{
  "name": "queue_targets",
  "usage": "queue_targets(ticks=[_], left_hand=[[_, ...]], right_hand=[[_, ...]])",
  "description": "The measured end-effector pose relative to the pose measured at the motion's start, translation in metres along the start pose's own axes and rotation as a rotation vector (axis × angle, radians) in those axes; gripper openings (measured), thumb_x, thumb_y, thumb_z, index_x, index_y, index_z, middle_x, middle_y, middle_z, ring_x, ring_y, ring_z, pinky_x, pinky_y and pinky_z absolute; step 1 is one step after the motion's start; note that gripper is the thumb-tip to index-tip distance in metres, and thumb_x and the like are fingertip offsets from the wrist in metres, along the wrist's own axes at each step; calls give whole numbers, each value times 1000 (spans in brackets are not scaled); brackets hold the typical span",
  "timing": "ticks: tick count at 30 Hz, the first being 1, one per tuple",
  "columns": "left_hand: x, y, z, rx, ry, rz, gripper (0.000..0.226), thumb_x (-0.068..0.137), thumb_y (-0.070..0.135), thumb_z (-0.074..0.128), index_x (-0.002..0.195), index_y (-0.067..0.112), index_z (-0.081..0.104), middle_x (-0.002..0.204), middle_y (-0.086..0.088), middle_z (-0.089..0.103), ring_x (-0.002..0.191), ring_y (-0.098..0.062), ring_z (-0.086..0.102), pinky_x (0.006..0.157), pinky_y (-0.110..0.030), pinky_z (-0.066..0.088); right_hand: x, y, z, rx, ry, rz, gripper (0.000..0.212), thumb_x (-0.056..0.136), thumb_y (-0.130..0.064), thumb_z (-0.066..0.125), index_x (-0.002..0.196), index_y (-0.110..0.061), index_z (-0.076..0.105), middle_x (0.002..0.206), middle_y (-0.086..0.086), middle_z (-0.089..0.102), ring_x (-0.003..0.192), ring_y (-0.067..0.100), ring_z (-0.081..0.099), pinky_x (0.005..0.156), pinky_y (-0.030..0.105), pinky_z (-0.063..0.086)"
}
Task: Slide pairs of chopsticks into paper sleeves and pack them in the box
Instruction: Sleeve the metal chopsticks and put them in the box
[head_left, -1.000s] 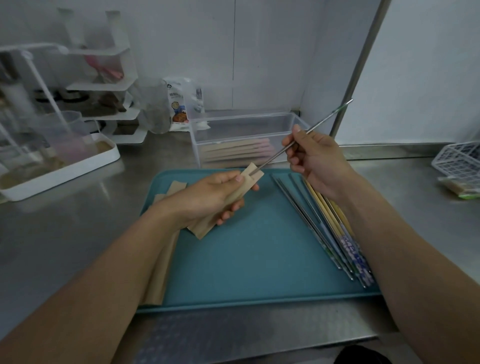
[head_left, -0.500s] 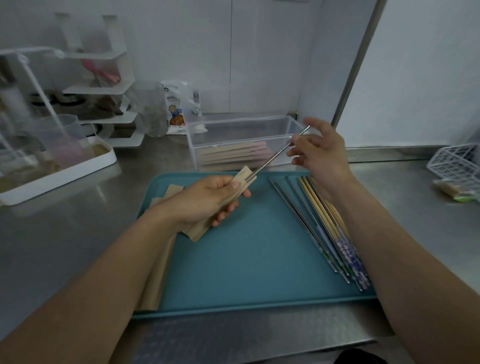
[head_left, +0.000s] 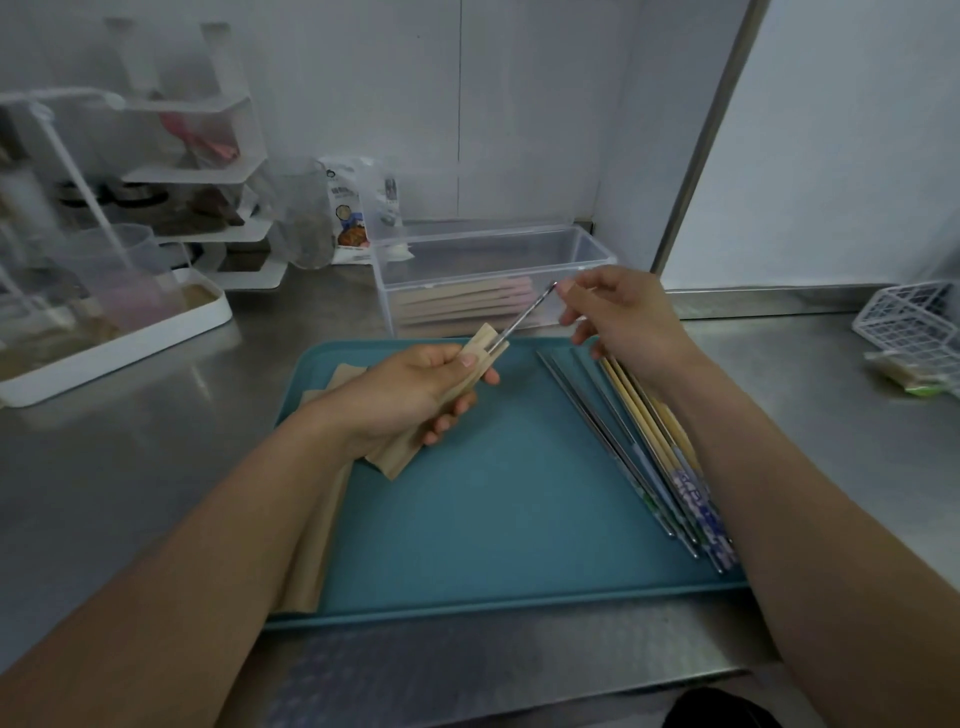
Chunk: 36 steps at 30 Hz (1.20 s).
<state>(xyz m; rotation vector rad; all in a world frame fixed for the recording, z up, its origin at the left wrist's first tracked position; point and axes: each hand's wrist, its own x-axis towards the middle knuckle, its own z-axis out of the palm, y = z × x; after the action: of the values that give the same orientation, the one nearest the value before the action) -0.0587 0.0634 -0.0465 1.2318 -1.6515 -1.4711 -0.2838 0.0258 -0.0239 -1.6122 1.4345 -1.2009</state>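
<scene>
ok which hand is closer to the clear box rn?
Right. The right hand sits just in front of the clear box, overlapping its front wall in view. The left hand is lower over the teal tray, holding the paper sleeve.

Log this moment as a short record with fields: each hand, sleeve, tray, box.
left hand: left hand grips a tan paper sleeve, open end toward the box
right hand: right hand pushes the top end of thin metal chopsticks partly inside that sleeve
tray: teal plastic tray holds loose metal and wooden chopsticks on its right, spare paper sleeves at its left edge
box: clear plastic box behind the tray, sleeved pairs inside
</scene>
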Motion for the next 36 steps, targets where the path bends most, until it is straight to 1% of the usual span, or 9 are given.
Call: queue_targets(ticks=[5, 10, 14, 16, 20, 24, 28, 32, 36], left_hand=[[4, -4, -2, -128, 63, -73, 29, 105, 30, 39, 100, 12, 62, 62, -2, 60, 47, -12, 55, 42, -22, 47], [6, -5, -4, -165, 102, -115, 27, 104, 28, 43, 99, 9, 61, 69, -7, 71, 52, -15, 63, 44, -23, 51], [6, -5, -4, -157, 102, -124, 26, 103, 29, 44, 100, 9, 61, 70, -7, 72, 53, -15, 64, 45, -22, 51], [6, -5, -4, -153, 104, -124, 26, 103, 29, 44, 99, 9, 61, 70, -7, 71, 53, -15, 64, 46, -22, 51], [5, -5, -5, -132, 117, -115, 26, 103, 28, 44, 98, 10, 63, 70, -6, 69, 53, -13, 62, 46, -22, 50], [5, -5, -6, -95, 139, -93, 26, 103, 27, 45, 96, 13, 64, 66, -2, 64, 49, -10, 55, 45, -22, 48], [5, -5, -6, -92, 128, -79, 25, 103, 27, 44, 95, 13, 64, 66, -2, 62, 49, -10, 54, 44, -21, 47], [4, -4, -6, -98, 123, -77, 26, 104, 26, 43, 96, 12, 63, 67, -3, 62, 50, -10, 54, 45, -21, 48], [5, -5, -6, -108, 115, -77, 25, 104, 25, 43, 97, 11, 63, 66, -3, 63, 50, -10, 55, 45, -21, 48]], right_hand=[[-1, 3, -14, -755, -287, 96, 38, 71, -43, 87, 65, -9, 71, 60, -1, 66, 54, 10, 58, 54, 24, 45], [-6, 0, -5, -857, -353, 114, 34, 74, -31, 84, 63, -2, 70, 60, 7, 68, 52, 12, 56, 53, 25, 44], [-7, 1, 6, -973, -299, 65, 44, 74, -30, 77, 54, -10, 42, 53, 3, 44, 50, 13, 42, 46, 26, 30], [-7, 0, 4, -982, -276, 46, 43, 79, -29, 72, 54, -9, 44, 53, 3, 43, 49, 13, 42, 45, 27, 30], [-5, -7, -14, -412, -185, 132, 21, 91, -15, 63, 84, 2, 72, 54, 3, 65, 42, 9, 47, 44, 20, 39], [-2, -9, -19, 281, -171, 161, 35, 97, -5, 59, 129, -18, 58, 72, 14, 69, 46, 10, 42, 40, 19, 30], [-1, -7, -7, 609, -263, 185, 27, 101, -5, 48, 122, -8, 65, 79, 9, 70, 58, 10, 55, 47, 16, 40], [-5, -8, -3, 849, -391, 185, 23, 91, -1, 57, 111, -6, 66, 97, 11, 74, 85, 15, 71, 67, 18, 57], [-5, -6, 2, 787, -340, 182, 13, 89, -12, 61, 98, -6, 68, 84, 8, 75, 72, 11, 72, 62, 17, 57]])
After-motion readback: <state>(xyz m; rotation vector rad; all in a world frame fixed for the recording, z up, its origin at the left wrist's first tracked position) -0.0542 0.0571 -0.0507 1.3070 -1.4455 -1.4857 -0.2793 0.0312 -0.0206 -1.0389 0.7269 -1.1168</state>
